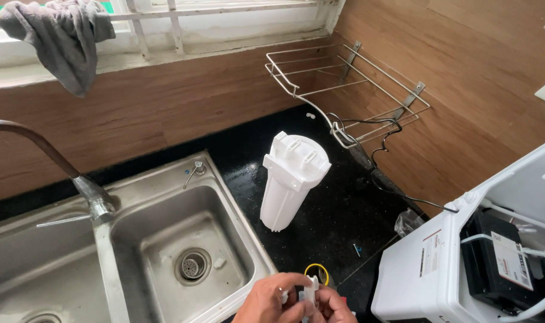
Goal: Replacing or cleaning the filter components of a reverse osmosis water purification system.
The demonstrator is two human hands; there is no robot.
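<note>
At the bottom edge of the view my left hand and my right hand meet, both pinching a small white plastic fitting held upright between the fingers. Just behind them on the black countertop lies a yellow ring-shaped part. Farther back stands a white filter housing, upright and untouched. Only the fingers and part of each hand show.
A steel double sink with a tap fills the left. An open white appliance with tubes and a black block sits at right. A wire rack hangs on the wood wall; a grey cloth drapes over the window sill.
</note>
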